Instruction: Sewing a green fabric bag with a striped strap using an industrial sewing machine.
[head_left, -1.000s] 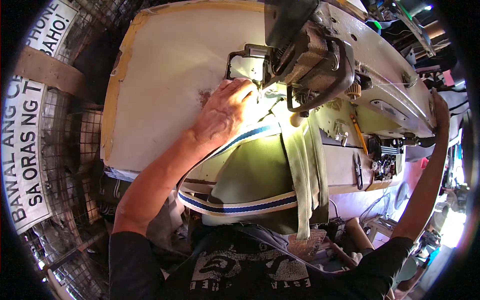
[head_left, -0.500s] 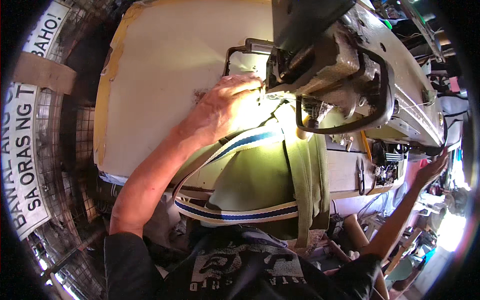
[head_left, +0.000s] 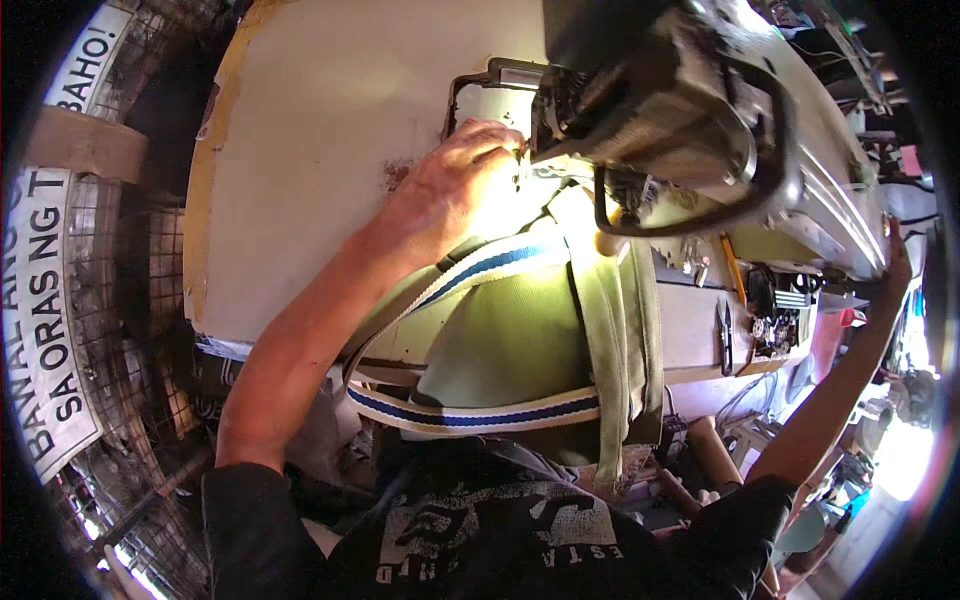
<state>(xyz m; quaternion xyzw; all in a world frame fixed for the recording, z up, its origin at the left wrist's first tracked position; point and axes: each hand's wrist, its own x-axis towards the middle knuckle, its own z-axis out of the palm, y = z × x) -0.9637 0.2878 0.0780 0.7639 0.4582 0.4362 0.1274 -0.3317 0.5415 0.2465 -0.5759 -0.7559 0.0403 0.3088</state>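
A heavy sewing machine (head_left: pixel 660 120) stands over the table, its lamp flooding the needle area with light. Right beside the needle area, my left hand (head_left: pixel 465 180) has its fingers bent together; glare hides what they pinch, if anything. Olive green fabric (head_left: pixel 510 335), with long folded green strips (head_left: pixel 605 350), runs from there down toward my lap. A white webbing strap with a blue stripe (head_left: pixel 470 412) loops out from it to the left. At the far right, my right hand (head_left: pixel 897 260) is raised against the machine's right end; its fingers are small and partly hidden.
Scissors (head_left: pixel 724 335) lie on the table right of the fabric, near a yellow pencil-like stick (head_left: pixel 734 268) and a tray of small metal parts (head_left: pixel 780 325). A bent black rod frame (head_left: pixel 770 190) sticks out before the machine. Wire mesh (head_left: pixel 165 270) stands at the left.
My right hand has risen from below, fingers spread, to the machine's right end. My left hand stays beside the needle area with the fabric barely shifted.
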